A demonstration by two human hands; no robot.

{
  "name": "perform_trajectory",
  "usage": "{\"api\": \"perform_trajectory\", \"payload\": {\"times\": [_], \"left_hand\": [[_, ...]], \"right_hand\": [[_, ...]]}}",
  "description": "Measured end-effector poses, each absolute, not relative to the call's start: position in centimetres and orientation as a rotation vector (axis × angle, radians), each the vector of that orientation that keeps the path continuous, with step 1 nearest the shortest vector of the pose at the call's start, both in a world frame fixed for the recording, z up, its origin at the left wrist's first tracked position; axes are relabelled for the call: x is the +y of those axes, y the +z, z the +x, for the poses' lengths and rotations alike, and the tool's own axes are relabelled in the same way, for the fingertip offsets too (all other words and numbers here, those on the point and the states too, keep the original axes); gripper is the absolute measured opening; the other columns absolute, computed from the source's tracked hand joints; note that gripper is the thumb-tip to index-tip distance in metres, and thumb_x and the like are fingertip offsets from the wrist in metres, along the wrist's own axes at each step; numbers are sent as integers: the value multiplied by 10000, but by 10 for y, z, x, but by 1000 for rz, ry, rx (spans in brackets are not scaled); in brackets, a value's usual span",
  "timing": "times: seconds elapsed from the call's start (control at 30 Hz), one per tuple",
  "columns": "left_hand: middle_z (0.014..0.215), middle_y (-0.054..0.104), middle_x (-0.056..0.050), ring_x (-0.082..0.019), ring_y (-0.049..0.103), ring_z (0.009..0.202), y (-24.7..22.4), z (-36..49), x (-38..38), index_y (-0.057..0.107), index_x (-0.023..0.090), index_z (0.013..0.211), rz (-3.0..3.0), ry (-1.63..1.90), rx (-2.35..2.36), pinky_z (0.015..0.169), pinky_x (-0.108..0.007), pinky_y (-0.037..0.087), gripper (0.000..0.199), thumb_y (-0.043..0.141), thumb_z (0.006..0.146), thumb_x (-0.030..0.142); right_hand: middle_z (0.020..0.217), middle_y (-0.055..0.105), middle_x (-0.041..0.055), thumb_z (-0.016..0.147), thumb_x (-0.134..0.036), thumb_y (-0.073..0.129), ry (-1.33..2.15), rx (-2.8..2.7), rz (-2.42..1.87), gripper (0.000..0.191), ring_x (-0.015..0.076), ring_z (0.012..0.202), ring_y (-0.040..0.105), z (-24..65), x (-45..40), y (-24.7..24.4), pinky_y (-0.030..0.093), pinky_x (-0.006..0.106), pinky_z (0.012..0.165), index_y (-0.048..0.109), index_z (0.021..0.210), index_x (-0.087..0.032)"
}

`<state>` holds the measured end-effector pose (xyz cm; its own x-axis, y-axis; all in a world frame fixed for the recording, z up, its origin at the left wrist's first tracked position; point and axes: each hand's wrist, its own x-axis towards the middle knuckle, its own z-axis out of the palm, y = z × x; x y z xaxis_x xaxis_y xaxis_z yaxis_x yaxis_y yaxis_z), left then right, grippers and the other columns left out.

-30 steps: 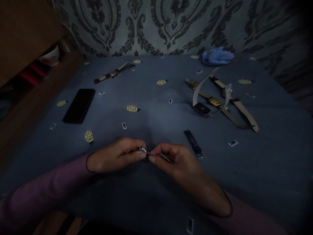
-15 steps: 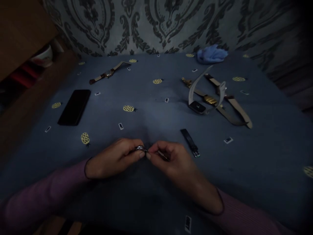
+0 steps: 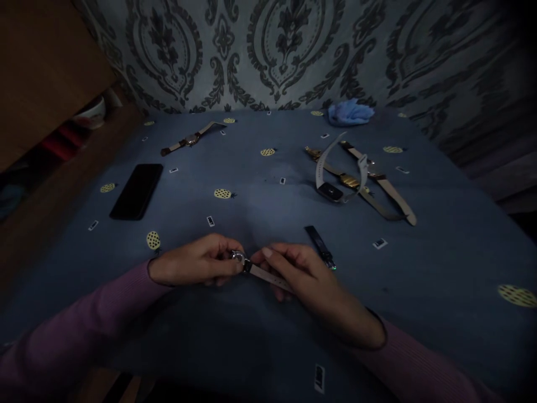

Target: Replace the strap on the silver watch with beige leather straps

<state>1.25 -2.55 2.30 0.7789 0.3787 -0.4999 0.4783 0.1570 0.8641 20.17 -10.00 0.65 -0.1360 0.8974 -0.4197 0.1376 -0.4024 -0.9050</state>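
Observation:
My left hand pinches the small silver case of a wristwatch between thumb and fingers. From the case a strap runs to the right, its pale underside turned up. My right hand is closed around this strap, with the thumb on top and the strap's far end hidden under the palm. Just beyond my right hand a separate dark strap piece with a metal buckle lies on the cloth.
A black phone lies at left, with a brown-strapped watch behind it. At right are a white-banded smartwatch, a gold watch and a light-strapped watch. A blue cloth rests by the wall.
The watch has turned so its strap shows stretched out to the right. My right hand has shifted from a fingertip pinch at the case to a hold along the strap. The view has tilted up slightly.

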Motion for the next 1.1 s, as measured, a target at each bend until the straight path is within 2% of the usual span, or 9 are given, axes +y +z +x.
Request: {"api": "perform_trajectory", "payload": {"times": [0.2,0.43,0.7,0.93,1.1], "left_hand": [[542,520,54,-60,435,450,23,12,-21,577,143,846,1433,-104,720,450,-170,353,197,523,897,325],[541,520,56,-57,446,454,21,13,-20,585,139,870,1408,-97,741,458,-163,371,192,534,896,322],[536,489,70,-46,412,441,19,16,-25,575,137,817,1404,-49,761,436,-158,341,191,557,883,315],[524,456,73,-46,389,435,23,17,-28,562,141,782,1384,-33,799,420,-157,326,213,550,883,328],[509,422,84,-40,355,420,23,18,-30,556,145,774,1363,3,829,403,-151,306,189,542,881,299]], "right_hand": [[506,595,-8,913,-393,478,1683,-1114,-1519,348,102,476,562,208,-98,14,461,227,518,692,927,-119],[539,596,-26,756,-389,706,1732,-1197,-1487,297,88,496,548,215,-98,2,413,202,478,695,930,-148],[401,527,-68,716,-302,726,1727,-1079,-1571,168,52,368,437,204,-95,8,345,180,401,672,757,-149],[399,525,-63,673,-381,758,1692,-1092,-1477,241,55,362,442,203,-100,6,340,185,383,697,744,-159],[400,546,-57,666,-367,765,1690,-1051,-1483,238,52,354,451,201,-98,6,351,184,384,695,746,-154]]}}
